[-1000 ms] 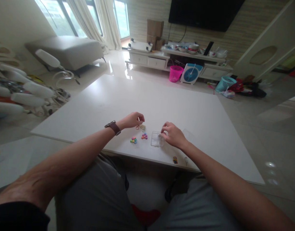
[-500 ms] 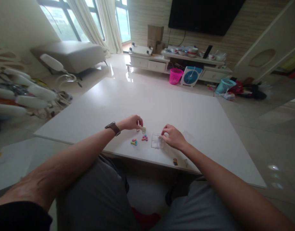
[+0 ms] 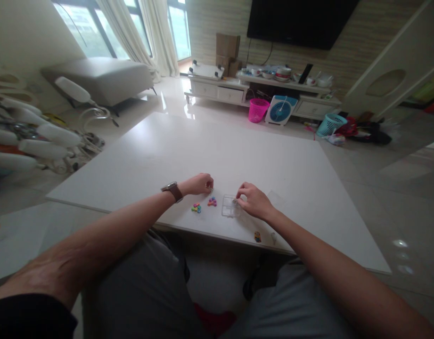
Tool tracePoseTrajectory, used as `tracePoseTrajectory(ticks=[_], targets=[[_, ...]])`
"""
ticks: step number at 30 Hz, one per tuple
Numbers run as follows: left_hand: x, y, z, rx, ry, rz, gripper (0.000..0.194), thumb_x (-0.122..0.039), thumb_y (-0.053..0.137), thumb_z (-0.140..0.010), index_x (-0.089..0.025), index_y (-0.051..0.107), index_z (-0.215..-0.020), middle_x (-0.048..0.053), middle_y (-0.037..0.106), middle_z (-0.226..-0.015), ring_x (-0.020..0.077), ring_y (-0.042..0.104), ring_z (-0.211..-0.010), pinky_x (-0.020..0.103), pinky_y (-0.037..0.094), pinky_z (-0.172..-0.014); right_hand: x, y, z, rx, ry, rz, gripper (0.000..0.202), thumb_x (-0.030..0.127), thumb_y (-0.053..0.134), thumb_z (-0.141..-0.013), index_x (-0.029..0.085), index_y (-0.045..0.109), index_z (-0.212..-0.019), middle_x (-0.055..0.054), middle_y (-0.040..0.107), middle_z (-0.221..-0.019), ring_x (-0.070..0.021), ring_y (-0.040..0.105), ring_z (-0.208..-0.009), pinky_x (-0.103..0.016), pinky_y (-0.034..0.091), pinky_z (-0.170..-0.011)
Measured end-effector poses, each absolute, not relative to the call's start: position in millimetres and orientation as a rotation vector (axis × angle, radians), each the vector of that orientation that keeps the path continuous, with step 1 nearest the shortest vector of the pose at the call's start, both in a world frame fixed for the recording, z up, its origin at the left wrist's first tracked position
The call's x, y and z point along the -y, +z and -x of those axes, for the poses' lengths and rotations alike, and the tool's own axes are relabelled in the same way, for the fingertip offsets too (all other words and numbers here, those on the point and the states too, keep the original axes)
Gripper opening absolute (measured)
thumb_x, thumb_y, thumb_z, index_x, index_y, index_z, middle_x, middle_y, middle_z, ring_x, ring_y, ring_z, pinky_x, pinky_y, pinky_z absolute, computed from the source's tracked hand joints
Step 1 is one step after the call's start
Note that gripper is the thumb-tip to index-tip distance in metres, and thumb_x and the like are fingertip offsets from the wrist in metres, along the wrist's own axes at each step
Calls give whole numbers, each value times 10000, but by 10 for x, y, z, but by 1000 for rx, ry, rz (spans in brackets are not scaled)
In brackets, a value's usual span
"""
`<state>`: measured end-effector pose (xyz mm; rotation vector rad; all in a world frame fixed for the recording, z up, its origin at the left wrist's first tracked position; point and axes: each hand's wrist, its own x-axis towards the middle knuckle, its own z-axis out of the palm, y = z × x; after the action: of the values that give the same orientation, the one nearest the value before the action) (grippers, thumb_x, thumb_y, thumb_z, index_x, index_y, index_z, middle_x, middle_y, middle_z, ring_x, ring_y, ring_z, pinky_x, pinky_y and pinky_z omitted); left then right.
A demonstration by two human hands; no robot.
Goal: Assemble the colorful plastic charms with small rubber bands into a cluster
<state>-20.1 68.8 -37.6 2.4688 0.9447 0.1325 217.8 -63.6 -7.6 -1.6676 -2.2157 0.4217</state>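
My left hand (image 3: 203, 183), with a watch (image 3: 173, 190) on its wrist, is curled over a cluster of small pale pieces (image 3: 211, 191); the fingers hide most of it. Just nearer to me lie two small piles of colourful pieces, one pink, orange and purple (image 3: 212, 202), one green, pink and blue (image 3: 196, 208). My right hand (image 3: 254, 200) has thumb and fingers pinched together over the right side of a clear divided box (image 3: 228, 210). A tiny whitish thing shows at its fingertips, too small to name.
Near the table's front edge lie a small yellow cartoon figure (image 3: 257, 237) and a small pale item (image 3: 274, 238). A clear flat piece (image 3: 276, 197), faintly seen, lies beyond my right wrist. The white table (image 3: 217, 146) spreads ahead.
My left hand has come slightly right and nearer to me, closing over the pale cluster, which showed more openly before. My right hand has stayed at the box.
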Motion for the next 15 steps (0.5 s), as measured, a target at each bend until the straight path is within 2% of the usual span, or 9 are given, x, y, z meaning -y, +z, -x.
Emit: tracePoseTrajectory(ticks=[4, 9, 15], targets=[[-698, -349, 226, -944, 155, -2470, 103, -203, 636, -702, -167, 716, -757, 47, 665, -783, 142, 560, -679, 245, 398, -626, 639, -69, -2174, 2220, 425, 1668, 113, 174, 589, -825, 197, 690, -781, -43, 626, -990, -175, 580, -949, -279, 441, -860], [-671, -248, 235, -949, 170, -2260, 134, -273, 633, -751, -157, 694, -781, 5, 645, -636, 108, 538, -549, 232, 368, -546, 642, -74, -2162, 2208, 431, 1630, 110, 159, 590, -831, 188, 694, -808, -48, 624, -980, -168, 579, -940, -282, 440, -881], [-467, -126, 63, -784, 334, -2050, 220, -345, 675, -764, -130, 697, -800, 7, 658, -666, 103, 551, -614, 220, 407, -574, 616, -89, -2108, 2111, 484, 1519, 155, 304, 634, -884, 167, 699, -918, -54, 637, -925, -163, 581, -877, -289, 457, -813]])
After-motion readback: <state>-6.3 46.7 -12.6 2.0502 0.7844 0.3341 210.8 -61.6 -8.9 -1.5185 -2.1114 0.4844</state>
